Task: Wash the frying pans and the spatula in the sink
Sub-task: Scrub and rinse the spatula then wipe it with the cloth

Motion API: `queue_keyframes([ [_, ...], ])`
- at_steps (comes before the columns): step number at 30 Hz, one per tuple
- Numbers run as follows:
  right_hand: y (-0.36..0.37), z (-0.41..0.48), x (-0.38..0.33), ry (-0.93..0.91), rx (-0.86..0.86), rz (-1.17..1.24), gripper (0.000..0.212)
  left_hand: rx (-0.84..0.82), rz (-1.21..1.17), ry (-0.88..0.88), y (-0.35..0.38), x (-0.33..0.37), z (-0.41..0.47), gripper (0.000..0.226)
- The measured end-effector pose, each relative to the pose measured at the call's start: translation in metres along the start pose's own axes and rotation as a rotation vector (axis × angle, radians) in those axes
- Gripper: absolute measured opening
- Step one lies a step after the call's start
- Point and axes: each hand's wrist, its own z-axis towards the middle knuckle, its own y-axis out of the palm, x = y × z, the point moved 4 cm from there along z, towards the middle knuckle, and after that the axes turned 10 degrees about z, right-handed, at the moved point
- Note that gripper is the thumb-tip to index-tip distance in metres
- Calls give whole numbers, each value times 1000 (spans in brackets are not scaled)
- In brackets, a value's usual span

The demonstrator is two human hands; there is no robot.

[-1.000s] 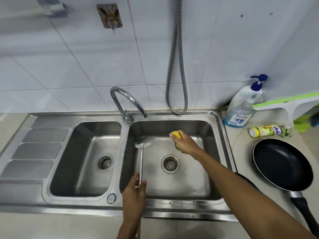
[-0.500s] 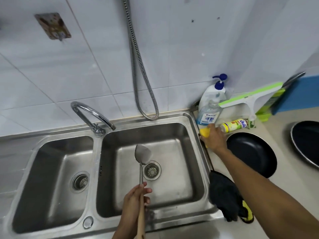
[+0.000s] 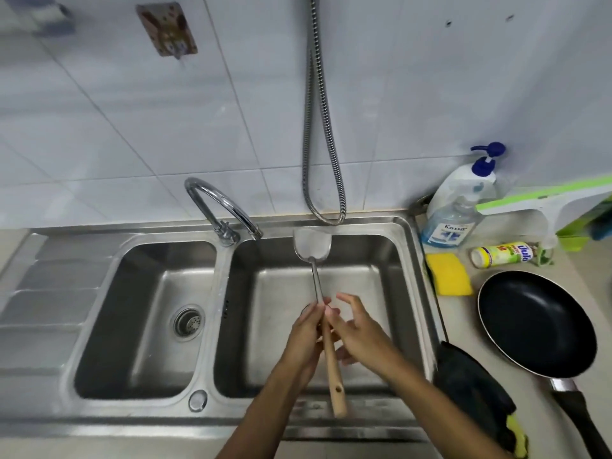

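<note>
A metal spatula [image 3: 313, 246] with a wooden handle is held over the right basin of the steel double sink [image 3: 412, 260], blade up near the back wall. My left hand [image 3: 306, 336] grips it where the shaft meets the handle. My right hand [image 3: 359, 332] is beside the handle with fingers spread and relaxed, holding nothing. A black frying pan [image 3: 536, 321] lies on the counter to the right, handle toward me. The yellow sponge [image 3: 448, 273] lies on the counter at the sink's right rim.
A curved tap [image 3: 218, 207] stands between the basins, with no water visible. A metal hose [image 3: 323, 134] hangs on the tiled wall. Soap pump bottle [image 3: 453, 210], a lying yellow bottle [image 3: 503, 255], a green-white squeegee [image 3: 546, 202] and a dark cloth [image 3: 473, 389] crowd the right counter.
My right hand put the sponge down on the counter and came back beside the spatula handle. My left hand raised the spatula toward the back of the basin.
</note>
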Motion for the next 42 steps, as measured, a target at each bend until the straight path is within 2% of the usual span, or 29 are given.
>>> queue_keyframes([
  [3,31,-9,5,20,15,217,26,32,8,7,-2,10,4,30],
  [6,37,-11,4,-84,123,218,27,32,187,74,-5,22,4,39],
  [8,32,-10,4,-134,133,160,28,167,511,193,-25,42,14,45],
  [11,23,-7,4,-116,99,85,24,559,1117,323,-79,100,44,54],
  [12,22,-6,5,-108,81,60,22,643,1288,356,-95,122,54,59],
  [14,20,-4,5,-84,61,21,26,708,1603,385,-122,159,78,64],
  [16,20,0,8,-70,67,-4,33,669,1767,339,-142,175,98,64],
  [18,20,2,10,-68,80,-18,35,638,1788,268,-153,173,105,57],
  [22,25,6,11,-52,82,-13,29,722,1644,250,-162,142,96,52],
  [25,32,7,9,-58,69,-26,24,593,1532,133,-174,93,81,58],
  [28,39,9,-3,-84,45,-76,21,480,1553,116,-185,61,70,68],
  [32,47,18,-25,-133,41,-92,19,466,1481,91,-185,69,73,63],
  [36,60,31,-43,-156,30,-77,28,461,1452,81,-184,66,68,66],
  [42,69,46,-63,-184,38,-95,19,458,1446,84,-186,63,70,68],
])
